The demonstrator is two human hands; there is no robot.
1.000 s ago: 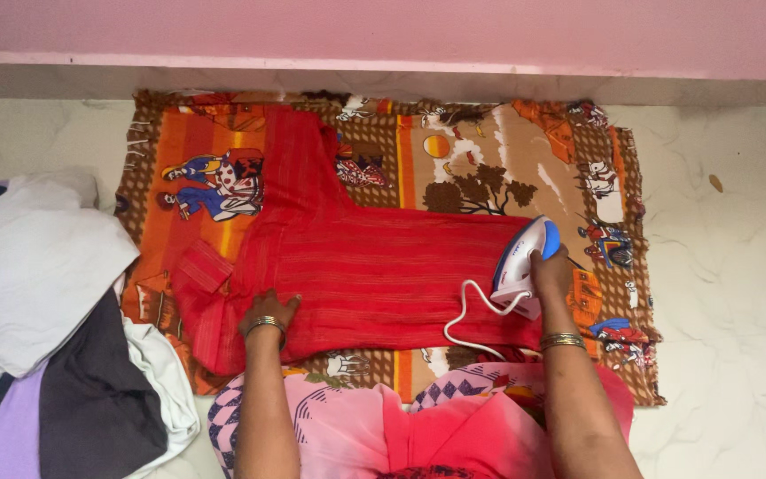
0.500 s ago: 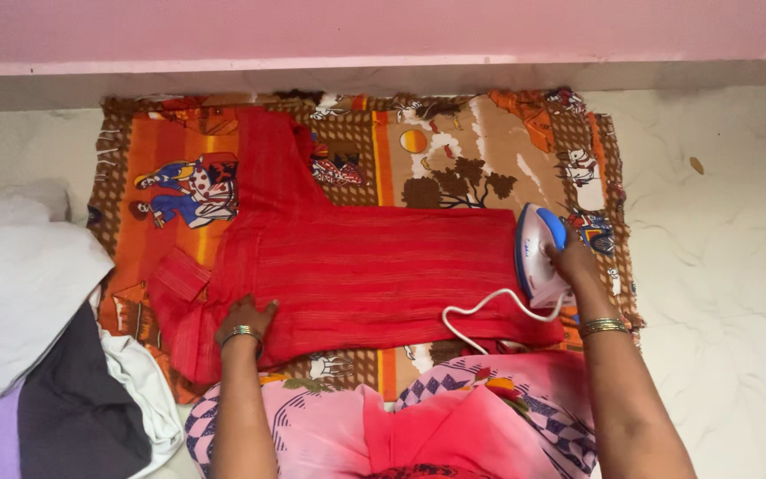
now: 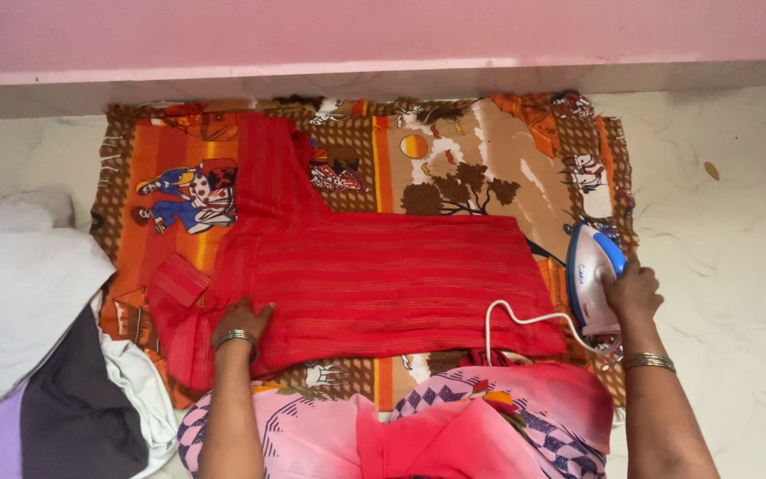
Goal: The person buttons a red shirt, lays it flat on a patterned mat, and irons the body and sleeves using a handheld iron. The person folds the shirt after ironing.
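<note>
A red garment (image 3: pixel 374 275) lies spread flat on a patterned orange and brown blanket (image 3: pixel 489 168) on the floor. My left hand (image 3: pixel 243 321) presses flat on the garment's lower left part, fingers apart. A white and blue iron (image 3: pixel 591 279) is gripped by its handle in my right hand (image 3: pixel 631 293); it stands on the blanket just past the garment's right edge. Its white cord (image 3: pixel 525 324) loops back over the garment's lower right corner toward my lap.
A pile of white, black and lilac clothes (image 3: pixel 37 328) lies at the left. My pink patterned clothing (image 3: pixel 418 426) fills the bottom middle. A pink wall (image 3: pixel 383 35) runs along the far side. White marble floor (image 3: pixel 738 222) stretches to the right.
My right hand slid the iron rightward, off the red garment's right end and onto the blanket. My left hand stayed pressed on the garment.
</note>
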